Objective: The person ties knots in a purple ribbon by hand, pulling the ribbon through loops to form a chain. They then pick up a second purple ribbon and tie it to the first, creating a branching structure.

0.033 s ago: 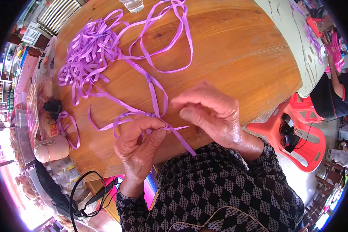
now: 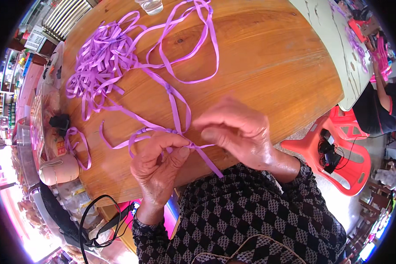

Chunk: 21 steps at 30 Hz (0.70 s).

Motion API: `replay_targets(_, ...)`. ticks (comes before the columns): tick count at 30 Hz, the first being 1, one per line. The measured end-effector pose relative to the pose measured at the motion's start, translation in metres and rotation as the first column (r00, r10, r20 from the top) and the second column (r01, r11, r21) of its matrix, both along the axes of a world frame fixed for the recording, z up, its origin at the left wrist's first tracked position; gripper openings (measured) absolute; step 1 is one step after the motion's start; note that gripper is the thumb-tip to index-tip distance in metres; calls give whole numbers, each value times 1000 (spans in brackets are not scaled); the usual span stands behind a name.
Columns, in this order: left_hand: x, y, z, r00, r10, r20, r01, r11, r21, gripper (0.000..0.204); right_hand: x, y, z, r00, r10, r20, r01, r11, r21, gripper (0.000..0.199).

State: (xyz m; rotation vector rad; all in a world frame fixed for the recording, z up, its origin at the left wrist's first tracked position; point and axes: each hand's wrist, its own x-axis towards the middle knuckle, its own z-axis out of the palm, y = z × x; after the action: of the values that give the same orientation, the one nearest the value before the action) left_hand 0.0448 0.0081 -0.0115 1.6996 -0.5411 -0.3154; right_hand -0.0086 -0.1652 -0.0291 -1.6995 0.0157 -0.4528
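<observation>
Between thumb and forefinger, my left hand [image 2: 156, 167] pinches a narrow purple ribbon [image 2: 210, 163] at a small knot near the table's front edge. One flat end hangs down toward my lap and a shorter one points right. Just right of the knot, my right hand [image 2: 246, 134] hovers with thumb and curled fingers apart; its fingertips are somewhat blurred, and nothing shows between them. Beyond the left hand, the ribbon runs back through darker wrapped knots [image 2: 168, 88] to a tangled heap of purple ribbon [image 2: 103, 57] at the far left.
The wooden table [image 2: 268, 70] carries a clear cup [image 2: 152, 6] at its far edge. A pale pink round container [image 2: 59, 169] stands at the left. On the right are a red plastic stool [image 2: 352, 171] holding black cables, a white marbled table [image 2: 334, 48], and another person [image 2: 378, 105].
My right hand has shifted slightly left and down, toward the knot. The left hand and the ribbon keep their places.
</observation>
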Motion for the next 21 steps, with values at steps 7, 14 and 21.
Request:
replay_targets(7,-5,-3,4,997,16,-72,-18,1000,-26,13,6,7,-5,973,136,184,-101,977,-190,13)
replay_targets(14,-6,-8,4,972,13,-233,-37,994,-100,16,7,13,-8,969,68,236,-36,990,-138,15)
replay_targets(21,-6,-12,12,876,20,-482,-64,995,-74,10,4,12,-11,986,53,159,-38,994,-99,16)
